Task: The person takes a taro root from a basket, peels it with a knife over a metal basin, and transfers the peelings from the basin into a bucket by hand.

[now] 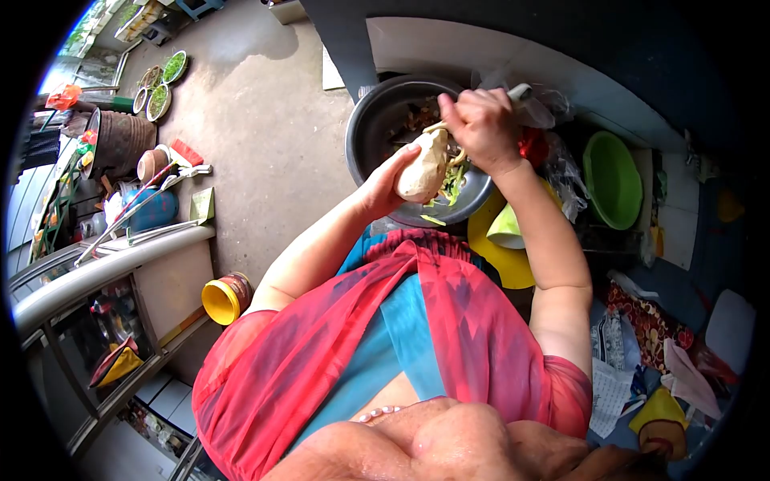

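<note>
Over a dark round basin (365, 132), my left hand (383, 186) holds a pale, peeled vegetable (422, 172) from its left side. My right hand (481, 124) is closed around a light-coloured handle (520, 92) just beyond the vegetable's upper end; the tool's working end is hidden by my fingers. A pale strip hangs near my right fingers. Green and pale peelings (453, 188) lie in the basin beneath, with brownish scraps deeper inside.
A green basin (613, 180) stands at the right. Beside my right forearm lie a yellow round object (484, 232) and a pale green piece (505, 228). A yellow bucket (224, 300) is left of my body, and plant baskets (159, 102) are farther off.
</note>
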Available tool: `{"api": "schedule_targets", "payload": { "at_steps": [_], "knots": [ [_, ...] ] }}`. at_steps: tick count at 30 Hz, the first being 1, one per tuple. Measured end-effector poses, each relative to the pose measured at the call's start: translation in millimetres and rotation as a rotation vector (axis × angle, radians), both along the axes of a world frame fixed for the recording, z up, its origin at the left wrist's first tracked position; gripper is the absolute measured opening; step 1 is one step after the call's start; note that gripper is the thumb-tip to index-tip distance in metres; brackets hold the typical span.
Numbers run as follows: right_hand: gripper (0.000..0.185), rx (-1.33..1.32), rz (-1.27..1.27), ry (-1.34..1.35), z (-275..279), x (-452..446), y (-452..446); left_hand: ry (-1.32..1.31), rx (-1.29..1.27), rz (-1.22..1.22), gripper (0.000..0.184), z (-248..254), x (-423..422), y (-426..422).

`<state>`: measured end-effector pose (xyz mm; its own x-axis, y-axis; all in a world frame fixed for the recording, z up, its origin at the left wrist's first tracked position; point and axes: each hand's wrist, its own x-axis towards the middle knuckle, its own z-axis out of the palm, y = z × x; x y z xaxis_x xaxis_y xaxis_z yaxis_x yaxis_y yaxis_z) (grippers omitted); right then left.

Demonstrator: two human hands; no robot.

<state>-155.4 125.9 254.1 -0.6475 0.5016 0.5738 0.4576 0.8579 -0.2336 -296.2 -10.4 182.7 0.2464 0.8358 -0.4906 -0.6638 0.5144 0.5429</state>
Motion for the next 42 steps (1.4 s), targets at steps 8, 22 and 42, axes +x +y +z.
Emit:
{"api": "schedule_targets", "payload": {
  "at_steps": [8,22,42],
  "knots": [
    [0.035,0.097,-0.066,-0.166,-35.5,14.4,52.6,0.054,0.138,0.074,0.058,5.3,1.6,-9.2],
    [0.038,0.08,-0.057,-0.084,-37.0,9.9,52.0,-0.21,-0.132,0.012,0.055,-1.8,-9.4,-0.5],
    [0.053,-0.287,0.022,0.107,-39.0,-0.5,16.4,-0.408,-0.088,0.001,0.059,-13.6,-24.2,9.1]
  ]
}}
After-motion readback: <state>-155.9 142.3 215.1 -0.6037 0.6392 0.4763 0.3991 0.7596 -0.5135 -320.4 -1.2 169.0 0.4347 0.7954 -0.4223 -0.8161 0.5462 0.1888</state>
